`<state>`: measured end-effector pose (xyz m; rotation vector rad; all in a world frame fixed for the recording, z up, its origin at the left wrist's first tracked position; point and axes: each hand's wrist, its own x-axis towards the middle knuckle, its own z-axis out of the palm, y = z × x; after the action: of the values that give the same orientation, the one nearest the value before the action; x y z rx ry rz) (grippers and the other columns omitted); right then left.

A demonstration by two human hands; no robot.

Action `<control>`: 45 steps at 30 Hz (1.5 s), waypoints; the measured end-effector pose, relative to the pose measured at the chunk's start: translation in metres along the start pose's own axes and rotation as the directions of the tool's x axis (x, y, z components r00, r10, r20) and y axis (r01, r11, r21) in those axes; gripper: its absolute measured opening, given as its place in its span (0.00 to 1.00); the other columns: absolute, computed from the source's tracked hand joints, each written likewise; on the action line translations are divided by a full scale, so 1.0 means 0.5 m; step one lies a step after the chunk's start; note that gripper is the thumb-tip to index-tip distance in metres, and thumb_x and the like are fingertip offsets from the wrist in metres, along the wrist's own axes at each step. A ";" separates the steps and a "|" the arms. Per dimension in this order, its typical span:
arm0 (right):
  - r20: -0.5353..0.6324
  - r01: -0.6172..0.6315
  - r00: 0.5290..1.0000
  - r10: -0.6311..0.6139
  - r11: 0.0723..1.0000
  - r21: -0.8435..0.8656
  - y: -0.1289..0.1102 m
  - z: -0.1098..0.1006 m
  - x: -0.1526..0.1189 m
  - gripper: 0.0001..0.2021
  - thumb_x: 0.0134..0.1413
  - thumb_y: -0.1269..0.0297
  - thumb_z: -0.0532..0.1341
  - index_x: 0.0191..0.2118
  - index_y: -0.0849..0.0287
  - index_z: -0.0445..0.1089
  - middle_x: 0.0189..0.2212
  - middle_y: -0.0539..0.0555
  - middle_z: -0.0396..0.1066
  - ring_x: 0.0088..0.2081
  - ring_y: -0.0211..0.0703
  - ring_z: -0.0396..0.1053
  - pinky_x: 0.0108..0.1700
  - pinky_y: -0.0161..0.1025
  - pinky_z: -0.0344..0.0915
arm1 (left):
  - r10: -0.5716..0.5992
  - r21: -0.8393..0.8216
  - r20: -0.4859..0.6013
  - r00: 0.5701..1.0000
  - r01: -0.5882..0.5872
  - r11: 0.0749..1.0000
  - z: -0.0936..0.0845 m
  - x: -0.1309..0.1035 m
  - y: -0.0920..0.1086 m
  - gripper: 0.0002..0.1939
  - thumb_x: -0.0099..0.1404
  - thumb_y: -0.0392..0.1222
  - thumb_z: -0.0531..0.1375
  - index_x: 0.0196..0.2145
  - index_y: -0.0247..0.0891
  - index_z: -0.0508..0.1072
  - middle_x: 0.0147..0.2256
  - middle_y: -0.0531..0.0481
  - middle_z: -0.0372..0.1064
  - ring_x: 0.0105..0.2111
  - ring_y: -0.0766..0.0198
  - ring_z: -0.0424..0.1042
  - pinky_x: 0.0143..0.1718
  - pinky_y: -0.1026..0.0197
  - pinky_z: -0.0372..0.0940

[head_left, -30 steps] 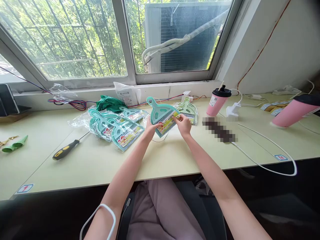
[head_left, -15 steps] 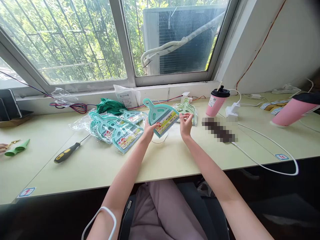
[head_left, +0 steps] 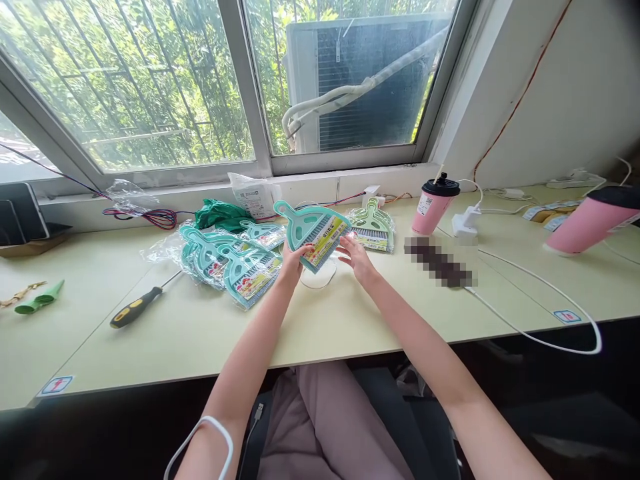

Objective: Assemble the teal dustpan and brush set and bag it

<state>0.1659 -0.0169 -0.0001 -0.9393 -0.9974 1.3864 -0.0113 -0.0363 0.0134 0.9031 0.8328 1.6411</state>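
My left hand (head_left: pixel 293 264) grips a mint-green dustpan and brush set (head_left: pixel 303 225) by its lower left edge, thumb on the yellow label. The set is held tilted above the table, handle toward the upper left. Beside its right edge is my right hand (head_left: pixel 359 259), open with fingers spread; whether the fingertips touch the set I cannot tell. Several wrapped mint-green dustpan sets (head_left: pixel 253 277) lie piled to the left. A pale green wrapped set (head_left: pixel 373 230) lies behind my right hand.
A screwdriver (head_left: pixel 136 307) lies left of the pile, with green cone-shaped pieces (head_left: pixel 40 299) farther left. Behind are a green bag (head_left: pixel 223 217) and clear plastic packaging. At right stand a pink cup (head_left: pixel 433 210), a white charger (head_left: pixel 466 222) and a white cable (head_left: pixel 540 340).
The dustpan set has shifted slightly left and tilted more. My right hand's fingers have gone from pinched at its corner to spread beside its edge. Another hand at far left is out of view.
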 end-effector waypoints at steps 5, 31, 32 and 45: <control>0.106 -0.023 0.994 0.014 0.996 0.084 0.008 0.009 0.002 0.13 0.46 0.57 0.69 0.38 0.55 0.73 0.36 0.51 0.78 0.36 0.39 0.76 0.42 0.37 0.73 | 0.013 -0.003 0.049 0.999 -0.012 1.000 0.006 -0.002 -0.014 0.43 0.43 0.34 0.70 0.57 0.43 0.60 0.43 0.47 0.73 0.44 0.55 0.73 0.48 0.51 0.67; 0.110 -0.051 0.993 0.032 0.983 0.175 0.014 0.008 0.004 0.11 0.44 0.62 0.71 0.35 0.58 0.74 0.36 0.54 0.79 0.37 0.45 0.77 0.42 0.42 0.76 | 0.013 0.007 0.114 0.993 -0.014 1.000 0.016 -0.014 -0.006 0.43 0.44 0.32 0.70 0.57 0.43 0.60 0.38 0.49 0.73 0.43 0.56 0.74 0.49 0.50 0.67; 0.108 -0.046 0.994 0.028 0.984 0.175 0.014 0.009 0.003 0.11 0.43 0.62 0.71 0.34 0.58 0.75 0.35 0.54 0.79 0.37 0.45 0.77 0.43 0.43 0.76 | 0.010 0.007 0.111 0.994 -0.011 1.000 0.016 -0.015 -0.005 0.43 0.44 0.32 0.71 0.57 0.43 0.60 0.39 0.49 0.73 0.43 0.56 0.74 0.49 0.51 0.67; -0.063 0.044 0.998 -0.026 0.947 0.317 -0.013 -0.021 0.017 0.11 0.42 0.67 0.71 0.35 0.57 0.74 0.35 0.51 0.80 0.40 0.46 0.78 0.43 0.41 0.77 | 0.273 0.600 0.123 0.954 -0.291 0.746 -0.036 0.028 -0.001 0.19 0.69 0.48 0.53 0.55 0.42 0.64 0.53 0.40 0.67 0.56 0.51 0.65 0.58 0.45 0.59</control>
<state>0.1774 -0.0077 0.0028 -0.7119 -0.7146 1.4302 -0.0292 -0.0243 0.0063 1.5707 1.3012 1.6211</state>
